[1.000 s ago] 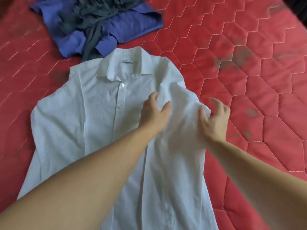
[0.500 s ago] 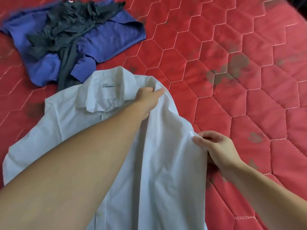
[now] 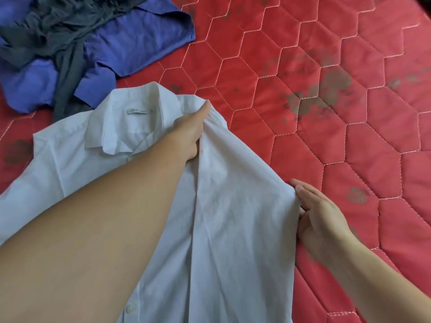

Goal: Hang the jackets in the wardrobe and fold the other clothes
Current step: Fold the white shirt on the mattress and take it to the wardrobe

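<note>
The white shirt (image 3: 233, 217) lies front up on the red quilted mattress (image 3: 326, 113), collar toward the far side, with its right-hand side lifted and turned in over the front panel. The left hand (image 3: 193, 131) reaches across the shirt and rests at the shoulder just beside the collar (image 3: 130, 122), fingers extended along the crease; whether the thumb pinches cloth underneath cannot be determined. The right hand (image 3: 321, 213) is at the outer edge of the turned-over panel, fingers straight and close together, with the fabric edge against them; a pinch is not clearly visible. The step in hand appears to be the first lengthwise fold of the shirt, with no jacket in view. The next move likely calls for laying the lifted panel flat along a straight line from shoulder to hem, then smoothing it before treating the opposite side. A blue shirt (image 3: 130, 43) and a dark grey garment (image 3: 65, 38) lie in a heap at the far left, apparently unfolded.
</note>
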`<move>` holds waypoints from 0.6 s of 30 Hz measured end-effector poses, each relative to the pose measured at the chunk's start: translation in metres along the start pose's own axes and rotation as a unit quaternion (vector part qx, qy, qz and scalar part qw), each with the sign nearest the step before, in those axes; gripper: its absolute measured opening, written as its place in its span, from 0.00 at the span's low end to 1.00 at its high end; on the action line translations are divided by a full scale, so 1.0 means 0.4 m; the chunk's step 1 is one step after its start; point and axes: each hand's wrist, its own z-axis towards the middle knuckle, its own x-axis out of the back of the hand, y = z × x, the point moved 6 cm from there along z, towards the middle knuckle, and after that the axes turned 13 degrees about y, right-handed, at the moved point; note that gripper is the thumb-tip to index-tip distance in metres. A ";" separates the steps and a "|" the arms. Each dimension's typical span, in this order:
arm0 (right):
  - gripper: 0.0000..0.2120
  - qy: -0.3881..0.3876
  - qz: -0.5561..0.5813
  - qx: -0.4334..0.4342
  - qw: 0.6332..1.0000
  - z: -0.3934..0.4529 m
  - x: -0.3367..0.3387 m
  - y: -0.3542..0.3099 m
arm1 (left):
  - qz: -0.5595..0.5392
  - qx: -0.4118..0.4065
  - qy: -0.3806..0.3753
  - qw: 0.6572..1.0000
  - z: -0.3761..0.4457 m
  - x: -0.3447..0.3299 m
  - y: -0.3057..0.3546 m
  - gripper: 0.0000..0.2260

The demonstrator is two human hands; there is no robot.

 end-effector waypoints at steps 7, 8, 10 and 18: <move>0.16 0.033 -0.302 0.611 0.731 -0.152 -0.131 -0.094 | -0.033 -0.031 -0.082 0.996 0.000 -0.006 0.002 0.22; 0.20 -0.040 -0.358 0.649 0.671 -0.173 -0.190 -0.052 | -0.036 -0.034 -0.084 0.995 -0.002 -0.008 0.001 0.22; 0.26 -0.117 -0.473 0.672 0.558 -0.157 -0.261 0.040 | -0.054 -0.041 -0.091 0.994 -0.004 -0.011 0.002 0.18; 0.33 -0.026 -0.587 0.596 0.547 -0.041 -0.261 0.007 | -0.097 -0.028 -0.135 0.986 -0.031 -0.012 0.011 0.17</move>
